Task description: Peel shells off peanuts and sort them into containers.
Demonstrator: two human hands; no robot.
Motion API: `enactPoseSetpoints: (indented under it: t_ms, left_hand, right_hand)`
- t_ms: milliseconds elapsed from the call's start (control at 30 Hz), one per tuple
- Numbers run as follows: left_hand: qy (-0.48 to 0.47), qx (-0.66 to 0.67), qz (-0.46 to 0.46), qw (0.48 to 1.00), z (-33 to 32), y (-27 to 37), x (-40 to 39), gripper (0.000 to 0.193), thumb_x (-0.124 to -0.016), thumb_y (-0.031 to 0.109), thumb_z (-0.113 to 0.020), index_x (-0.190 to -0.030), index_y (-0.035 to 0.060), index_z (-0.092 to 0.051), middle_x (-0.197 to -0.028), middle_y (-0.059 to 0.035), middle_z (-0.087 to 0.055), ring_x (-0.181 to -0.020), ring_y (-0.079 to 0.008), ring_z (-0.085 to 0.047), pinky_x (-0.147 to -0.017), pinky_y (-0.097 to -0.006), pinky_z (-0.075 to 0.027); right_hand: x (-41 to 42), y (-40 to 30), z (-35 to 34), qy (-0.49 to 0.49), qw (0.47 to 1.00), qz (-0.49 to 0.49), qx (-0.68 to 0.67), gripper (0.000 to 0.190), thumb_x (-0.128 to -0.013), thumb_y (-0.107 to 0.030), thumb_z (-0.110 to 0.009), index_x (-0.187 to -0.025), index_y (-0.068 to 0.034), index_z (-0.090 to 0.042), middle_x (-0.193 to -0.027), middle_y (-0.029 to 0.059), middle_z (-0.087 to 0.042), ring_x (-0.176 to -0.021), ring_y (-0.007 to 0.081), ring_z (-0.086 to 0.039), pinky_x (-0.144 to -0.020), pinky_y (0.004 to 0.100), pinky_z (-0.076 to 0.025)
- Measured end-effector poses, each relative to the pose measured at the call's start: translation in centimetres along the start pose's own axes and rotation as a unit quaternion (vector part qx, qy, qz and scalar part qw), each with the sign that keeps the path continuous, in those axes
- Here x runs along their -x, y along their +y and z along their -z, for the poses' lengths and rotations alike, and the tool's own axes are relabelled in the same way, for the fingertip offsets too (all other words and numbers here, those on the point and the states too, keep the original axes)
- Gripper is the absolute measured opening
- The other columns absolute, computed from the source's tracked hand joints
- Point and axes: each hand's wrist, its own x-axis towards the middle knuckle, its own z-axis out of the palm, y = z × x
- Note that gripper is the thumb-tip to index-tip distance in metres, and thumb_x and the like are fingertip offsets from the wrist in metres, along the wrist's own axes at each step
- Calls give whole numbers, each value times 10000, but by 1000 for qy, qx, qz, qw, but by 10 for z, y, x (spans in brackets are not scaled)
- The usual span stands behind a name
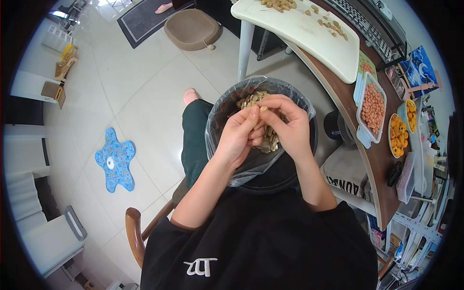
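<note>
Both my hands meet over a dark bin lined with a transparent plastic bag. A small pale tan peanut is pinched where the fingertips come together. My right hand grips it between thumb and index finger. The thumb and index finger of my left hand press on it from the other side; its remaining fingers curl inward, so the palm is hidden. Beneath the hands, many peanut shells lie inside the bin, partly covered from sight.
A white tray with unshelled peanuts overhangs the brown desk. Beside it sits a plastic container of shelled peanuts, then two bowls of orange-yellow food. A blue star-shaped mat and a beige cushion lie on the floor.
</note>
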Motion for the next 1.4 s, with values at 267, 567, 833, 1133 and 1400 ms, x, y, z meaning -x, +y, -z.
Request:
enactPoseSetpoints:
  t_ms: [267,567,833,1133,1400]
  left_hand:
    - [-16,-68,4,998,3,-2,3,186,-936,232,-486,-888,59,-532,-630,67,-358,-500,-32,-271,-451,-192,-220]
    - [-14,-92,26,995,-7,-3,3,234,-964,297,-407,-889,86,-476,-642,61,-354,-504,-30,-285,-449,-176,-231]
    - [44,-195,-93,975,-11,-8,7,277,-982,278,-348,-911,64,-509,-634,55,-364,-497,-21,-303,-422,-170,-228]
    - [34,-176,-109,978,-9,-10,3,317,-985,343,-303,-832,101,-440,-557,58,-322,-439,-27,-262,-390,-190,-174]
    - [39,-69,-50,996,-10,-2,1,325,-979,355,-318,-833,99,-454,-561,39,-379,-432,-40,-292,-390,-190,-190]
  right_hand:
    - [1,0,3,12,998,-19,-51,94,-801,-38,-643,-874,12,-611,-923,63,-576,-863,108,-541,-764,227,-421]
    - [2,-1,-3,30,997,-36,-62,108,-787,-35,-647,-883,9,-627,-848,45,-575,-812,127,-544,-745,232,-416]
    - [7,-12,-16,111,980,69,151,155,-764,-54,-668,-908,-2,-687,-701,39,-578,-659,115,-531,-610,216,-418]
    - [6,-7,-20,144,950,176,212,224,-681,-52,-711,-899,-10,-685,-675,50,-544,-608,164,-515,-547,256,-418]
    - [3,-18,-2,56,897,274,343,366,-606,-37,-704,-969,-81,-691,-734,21,-532,-651,177,-506,-559,278,-416]
